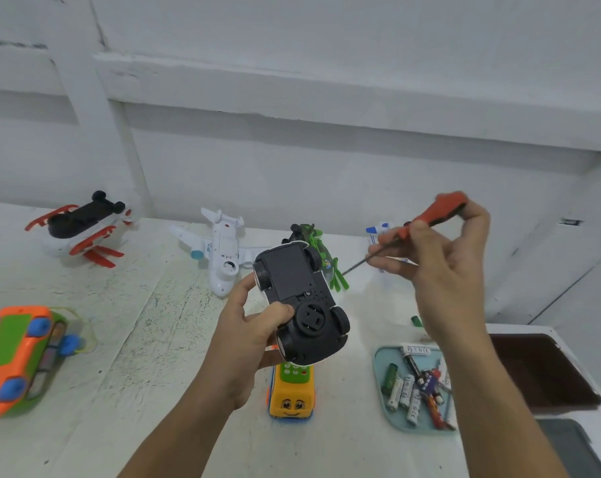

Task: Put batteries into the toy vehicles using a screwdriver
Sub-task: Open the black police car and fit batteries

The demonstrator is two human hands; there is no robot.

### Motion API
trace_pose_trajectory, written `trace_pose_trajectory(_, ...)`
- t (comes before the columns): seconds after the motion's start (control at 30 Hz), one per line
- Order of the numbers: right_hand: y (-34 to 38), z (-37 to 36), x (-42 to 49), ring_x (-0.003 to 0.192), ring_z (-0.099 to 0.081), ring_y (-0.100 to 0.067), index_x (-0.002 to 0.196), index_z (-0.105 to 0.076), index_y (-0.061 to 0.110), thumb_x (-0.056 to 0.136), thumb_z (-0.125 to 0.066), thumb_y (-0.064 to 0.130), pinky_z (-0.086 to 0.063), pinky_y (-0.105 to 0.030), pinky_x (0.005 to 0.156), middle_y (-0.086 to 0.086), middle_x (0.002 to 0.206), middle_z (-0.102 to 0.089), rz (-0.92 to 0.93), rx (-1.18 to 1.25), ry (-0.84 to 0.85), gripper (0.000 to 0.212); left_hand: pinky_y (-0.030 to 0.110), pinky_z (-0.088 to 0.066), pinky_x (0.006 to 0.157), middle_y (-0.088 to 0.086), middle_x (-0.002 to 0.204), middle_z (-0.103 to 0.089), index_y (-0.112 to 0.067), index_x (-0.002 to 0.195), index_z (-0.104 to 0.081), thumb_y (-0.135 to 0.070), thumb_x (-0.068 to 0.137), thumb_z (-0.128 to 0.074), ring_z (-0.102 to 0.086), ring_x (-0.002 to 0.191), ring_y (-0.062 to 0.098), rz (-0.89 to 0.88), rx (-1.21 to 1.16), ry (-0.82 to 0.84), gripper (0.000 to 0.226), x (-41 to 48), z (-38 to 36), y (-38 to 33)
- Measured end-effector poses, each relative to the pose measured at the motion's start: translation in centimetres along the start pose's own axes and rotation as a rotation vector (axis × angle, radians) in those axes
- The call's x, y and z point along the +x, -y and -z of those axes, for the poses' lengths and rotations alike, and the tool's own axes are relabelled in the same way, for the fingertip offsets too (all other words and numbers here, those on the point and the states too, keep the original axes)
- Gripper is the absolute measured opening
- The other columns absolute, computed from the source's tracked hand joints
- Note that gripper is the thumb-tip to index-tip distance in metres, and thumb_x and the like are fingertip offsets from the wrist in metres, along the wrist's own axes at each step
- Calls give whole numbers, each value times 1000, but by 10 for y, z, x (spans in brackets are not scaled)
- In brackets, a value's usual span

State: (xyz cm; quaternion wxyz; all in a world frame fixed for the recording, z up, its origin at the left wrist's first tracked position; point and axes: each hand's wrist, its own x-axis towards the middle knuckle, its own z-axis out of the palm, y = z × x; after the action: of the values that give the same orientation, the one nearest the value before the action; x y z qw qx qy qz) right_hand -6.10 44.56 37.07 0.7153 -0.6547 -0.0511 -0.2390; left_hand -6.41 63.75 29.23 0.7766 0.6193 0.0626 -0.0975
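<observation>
My left hand (249, 331) grips a toy car (300, 303) held upside down above the table, its black underside and battery cover facing me. My right hand (440, 250) holds a screwdriver (426, 220) with an orange-red handle, up and to the right of the car. The thin shaft points down-left and its tip hangs a short way off the car's right side, not touching it. A light blue tray (381, 391) at the lower right holds several loose batteries (406, 391).
On the white table lie an orange and green toy car (16, 357) at the left, an upturned red and white helicopter (81, 229), a white plane (219, 250), a green toy (326, 253) behind the held car, and a yellow bus (292, 391) under it. A dark mat (540, 367) lies right.
</observation>
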Motion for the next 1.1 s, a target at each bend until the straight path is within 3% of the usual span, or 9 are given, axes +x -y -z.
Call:
trace_pose_trajectory(0.13,1,-12,-15,74,-70,-34,118,-30,31,101,-39,12,-59,-37,66,-15,81,-67,95,65,185,27,44,-61,70,12,93,-76,-37,128,-52,-6,90,-63,-72,77,28,-6,-1,-15,50,-2,-4,1)
trace_pose_trajectory(0.27,-12,-16,-24,78,-68,-33,124,-31,39,101,-42,13,-60,-42,70,-23,87,-60,165,-6,263,36,44,-61,69,14,92,-75,-37,128,-52,-6,89,-63,-71,76,28,-12,-5,-20,51,-4,-7,0)
trace_pose_trajectory(0.63,-22,-14,-25,83,-68,-29,122,-35,50,97,-49,14,-60,-41,72,-8,87,-63,264,-115,283,46,38,-59,61,12,88,-75,-37,128,-52,-4,89,-63,-70,71,26,-14,-31,-36,52,-5,-11,1)
trace_pose_trajectory(0.73,-20,-14,-26,86,-69,-27,122,-34,52,93,-54,6,-60,-42,75,-1,91,-65,324,-177,299,58,38,-59,62,12,89,-75,-37,129,-52,-4,89,-63,-71,72,28,-21,-45,-34,52,-4,-12,0)
trace_pose_trajectory(0.87,-15,-14,-24,88,-70,-23,131,-28,55,91,-58,1,-59,-38,77,-4,99,-66,438,-254,344,73,42,-61,65,13,89,-76,-36,135,-47,-3,89,-63,-72,72,29,-36,-64,-43,58,-3,-13,-1)
trace_pose_trajectory(0.97,-7,-16,-18,91,-69,-20,127,-34,57,90,-59,3,-58,-34,77,2,102,-65,442,-262,361,70,47,-61,67,17,95,-75,-35,138,-44,-1,88,-64,-73,77,33,-51,-71,-70,63,0,-14,-4)
trace_pose_trajectory(1.1,3,-21,-7,88,-67,-20,115,-43,61,79,-77,9,-57,-28,74,17,100,-56,443,-278,317,72,43,-60,60,19,95,-74,-33,137,-46,0,88,-65,-74,79,36,-85,-94,-78,63,6,-18,-12)
